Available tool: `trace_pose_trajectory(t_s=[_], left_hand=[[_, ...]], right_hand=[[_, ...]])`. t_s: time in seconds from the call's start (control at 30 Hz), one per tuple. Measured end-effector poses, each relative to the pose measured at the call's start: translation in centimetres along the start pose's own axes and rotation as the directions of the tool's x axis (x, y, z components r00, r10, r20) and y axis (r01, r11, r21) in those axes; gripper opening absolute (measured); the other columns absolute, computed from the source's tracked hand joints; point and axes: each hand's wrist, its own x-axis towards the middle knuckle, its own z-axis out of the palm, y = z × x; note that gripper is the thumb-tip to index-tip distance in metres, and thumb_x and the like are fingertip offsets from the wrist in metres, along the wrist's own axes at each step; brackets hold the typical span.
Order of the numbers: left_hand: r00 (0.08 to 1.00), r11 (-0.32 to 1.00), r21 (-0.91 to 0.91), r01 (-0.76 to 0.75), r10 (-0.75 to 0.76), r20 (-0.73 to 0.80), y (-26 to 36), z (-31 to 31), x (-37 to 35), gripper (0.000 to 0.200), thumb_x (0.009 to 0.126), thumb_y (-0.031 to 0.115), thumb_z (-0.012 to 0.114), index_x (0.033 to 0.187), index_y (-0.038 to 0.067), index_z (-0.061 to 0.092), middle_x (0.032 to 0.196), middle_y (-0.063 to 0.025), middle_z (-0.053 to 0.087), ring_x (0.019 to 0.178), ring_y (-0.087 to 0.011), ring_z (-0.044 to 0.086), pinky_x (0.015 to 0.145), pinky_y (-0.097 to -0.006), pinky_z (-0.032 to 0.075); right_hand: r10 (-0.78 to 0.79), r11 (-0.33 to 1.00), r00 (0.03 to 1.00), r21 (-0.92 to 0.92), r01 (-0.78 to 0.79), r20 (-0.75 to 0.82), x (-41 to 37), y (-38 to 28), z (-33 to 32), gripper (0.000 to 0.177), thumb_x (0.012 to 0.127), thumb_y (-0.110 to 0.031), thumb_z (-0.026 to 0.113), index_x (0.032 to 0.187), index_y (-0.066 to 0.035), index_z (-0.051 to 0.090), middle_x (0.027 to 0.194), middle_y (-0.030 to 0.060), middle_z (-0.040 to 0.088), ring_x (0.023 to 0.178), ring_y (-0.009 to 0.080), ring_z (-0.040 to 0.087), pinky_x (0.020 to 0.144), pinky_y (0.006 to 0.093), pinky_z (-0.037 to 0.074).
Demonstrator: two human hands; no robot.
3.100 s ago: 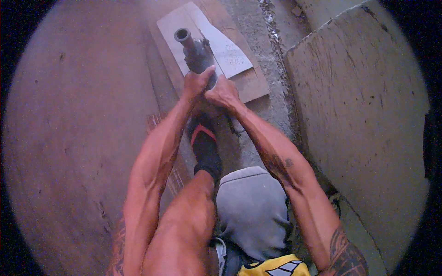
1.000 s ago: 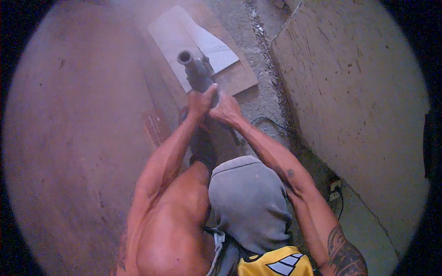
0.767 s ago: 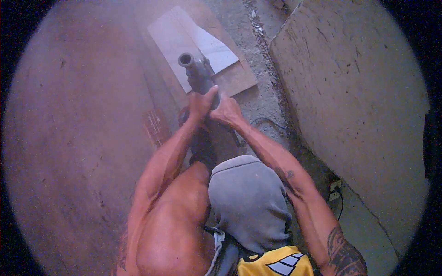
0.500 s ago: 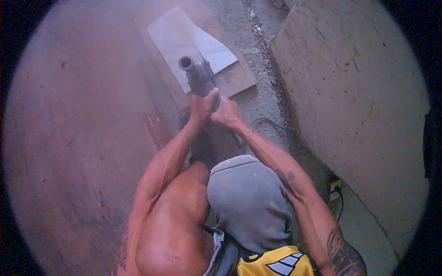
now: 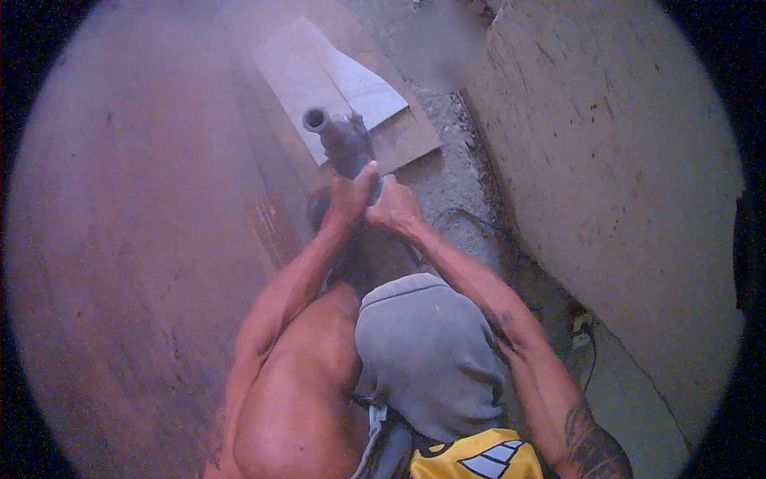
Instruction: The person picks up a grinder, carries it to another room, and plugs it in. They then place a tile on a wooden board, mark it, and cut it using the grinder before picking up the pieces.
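Observation:
My hands are closed one beside the other around the dark body of an angle grinder (image 5: 343,148). My left hand (image 5: 351,195) wraps it from the left with the thumb on top; my right hand (image 5: 395,206) grips the rear from the right. A tubular side handle on the grinder points up toward me. Under its front lies a white tile (image 5: 291,76) with a dark line running along it to the grinder, and a white section (image 5: 369,86) to the right of that line. The grinder's disc is hidden beneath the body. A wooden board (image 5: 411,144) supports the tile.
Pale dust hazes the left and upper floor (image 5: 136,199). A reddish block (image 5: 271,227) lies left of my forearm. A cable (image 5: 459,211) runs right, and a socket box (image 5: 581,327) sits by a large slab (image 5: 614,160). A blurred patch covers the top right.
The grinder has shifted slightly left and back toward me along the tile, both hands moving with it. A blurred patch now shows at the upper right.

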Motion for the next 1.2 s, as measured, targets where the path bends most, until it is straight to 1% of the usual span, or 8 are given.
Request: trace_pose_trajectory(t_s=[0.07, 0.27, 0.47, 0.57, 0.67, 0.87, 0.97, 1.2], left_hand=[[0.985, 0.985, 0.036, 0.168, -0.169, 0.04, 0.8, -0.6, -0.2, 0.051, 0.084, 0.042, 0.068, 0.108, -0.003, 0.064, 0.097, -0.0127, 0.068, 0.086, -0.0228, 0.065, 0.079, -0.0371, 0.049], [0.997, 0.961, -0.273, 0.054, -0.039, 0.062, 3.5, -2.3, 0.1, 0.055, 0.081, 0.041, 0.073, 0.114, -0.001, 0.059, 0.1, -0.0087, 0.064, 0.089, -0.0178, 0.063, 0.078, -0.034, 0.05], [0.963, 0.932, -0.251, -0.261, 0.268, -0.007, 6.3, -1.7, 0.9, 0.053, 0.08, 0.034, 0.075, 0.117, 0.001, 0.055, 0.099, -0.0083, 0.065, 0.085, -0.0192, 0.064, 0.074, -0.0333, 0.052], [0.984, 0.956, -0.251, -0.15, 0.168, 0.054, 6.3, -2.0, 1.6, 0.068, 0.078, 0.032, 0.078, 0.124, -0.004, 0.044, 0.105, -0.0128, 0.061, 0.095, -0.0204, 0.062, 0.083, -0.0338, 0.052], [0.998, 0.995, -0.084, -0.056, 0.057, 0.005, 8.5, -2.0, -0.3, 0.071, 0.079, 0.035, 0.077, 0.125, -0.006, 0.042, 0.108, -0.0146, 0.06, 0.096, -0.0218, 0.062, 0.083, -0.0339, 0.052], [0.987, 0.975, -0.155, -0.158, 0.156, -0.029, 6.0, -1.2, 0.3, 0.059, 0.081, 0.044, 0.072, 0.118, 0.001, 0.055, 0.104, -0.0101, 0.064, 0.095, -0.0223, 0.062, 0.085, -0.0361, 0.049], [0.979, 0.966, -0.211, -0.15, 0.174, 0.101, 6.2, -1.5, 0.7, 0.072, 0.081, 0.039, 0.073, 0.125, -0.008, 0.04, 0.113, -0.0175, 0.056, 0.105, -0.024, 0.057, 0.091, -0.0368, 0.047], [0.984, 0.945, -0.291, -0.149, 0.171, 0.05, 7.3, -1.9, 0.3, 0.056, 0.08, 0.037, 0.074, 0.114, -0.002, 0.053, 0.098, -0.0088, 0.063, 0.086, -0.0182, 0.062, 0.076, -0.0323, 0.051]], right_hand=[[-0.065, 0.997, 0.998, 0.038, 0.065, -0.024, -0.4, 0.1, -0.4, 0.077, 0.067, -0.047, 0.076, 0.113, 0.011, 0.053, 0.101, 0.0272, 0.066, 0.097, 0.0381, 0.066, 0.085, 0.0437, 0.052], [-0.225, 0.846, 0.94, 0.53, 0.057, 0.258, -1.9, -1.4, -4.4, 0.068, 0.065, -0.038, 0.075, 0.111, 0.008, 0.057, 0.099, 0.0148, 0.067, 0.09, 0.0236, 0.065, 0.081, 0.036, 0.052], [-0.104, 0.918, 0.992, 0.39, 0.07, 0.066, -3.1, -3.8, -6.0, 0.06, 0.064, -0.03, 0.074, 0.108, 0.007, 0.058, 0.094, 0.014, 0.066, 0.084, 0.0192, 0.064, 0.076, 0.0337, 0.052], [-0.045, 0.964, 0.999, 0.26, 0.047, -0.012, -2.3, -3.3, -5.3, 0.058, 0.065, -0.028, 0.073, 0.109, 0.007, 0.057, 0.091, 0.014, 0.066, 0.078, 0.0181, 0.064, 0.071, 0.0331, 0.052], [-0.041, 0.961, 0.999, 0.276, 0.03, 0.035, -2.2, -2.7, -5.1, 0.068, 0.062, -0.031, 0.076, 0.111, 0.011, 0.052, 0.093, 0.0243, 0.068, 0.08, 0.0313, 0.07, 0.074, 0.0389, 0.056], [-0.022, 0.942, 0.998, 0.336, -0.001, 0.064, -4.4, -4.0, -6.5, 0.057, 0.066, -0.026, 0.072, 0.109, 0.007, 0.054, 0.091, 0.0148, 0.066, 0.073, 0.0204, 0.065, 0.066, 0.0342, 0.053], [0.022, 0.97, 0.998, 0.24, -0.036, 0.061, -4.2, -4.2, -6.9, 0.058, 0.066, -0.026, 0.072, 0.11, 0.007, 0.054, 0.092, 0.0162, 0.066, 0.077, 0.0226, 0.066, 0.07, 0.0356, 0.053], [-0.027, 0.968, 0.993, 0.247, 0.054, -0.112, -3.4, -3.1, -4.5, 0.06, 0.061, -0.031, 0.075, 0.105, 0.005, 0.056, 0.082, 0.0182, 0.068, 0.067, 0.0287, 0.068, 0.065, 0.0381, 0.055]])
